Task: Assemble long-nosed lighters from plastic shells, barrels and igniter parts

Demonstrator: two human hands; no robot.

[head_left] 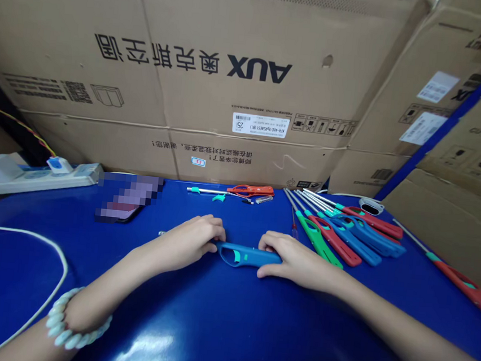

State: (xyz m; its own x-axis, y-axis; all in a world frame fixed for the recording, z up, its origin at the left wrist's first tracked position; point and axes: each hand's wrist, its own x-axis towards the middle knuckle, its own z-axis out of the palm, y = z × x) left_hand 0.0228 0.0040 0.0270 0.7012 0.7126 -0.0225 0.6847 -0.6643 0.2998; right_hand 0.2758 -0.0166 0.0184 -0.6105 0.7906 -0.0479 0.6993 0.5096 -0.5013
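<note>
Cardboard cartons [171, 100] are standing behind a glossy blue table [217, 337]. At far left, a white power strip [32, 180] is lying near the edge, a white cable [62, 265] is looping over the surface, and a partly pixelated phone [134, 201] is resting beyond. The left hand [196, 236], with a beaded bracelet [77, 324] above its wrist, is pinching the front end of a blue long-nosed lighter [254, 258], partly hiding its metal tube, while a red lighter casing [250, 190] and a green trigger [219, 198] are lying behind. The right hand [292, 259] is gripping the handle's rear; the lighter is sitting between both hands at table centre. Uneven pulling could be twisting it loose, and a careless elbow could be scattering small parts. Farther right, long-nosed lighters [323, 248] are fanning out beside a red-handled screwdriver [294, 230], and one red lighter [464, 284] is lying apart. Printing is running upside down: "奥克斯空调", then "AUX", a white label [260, 125] showing "KFR-46G", and, upright at far right, "QTY".
</note>
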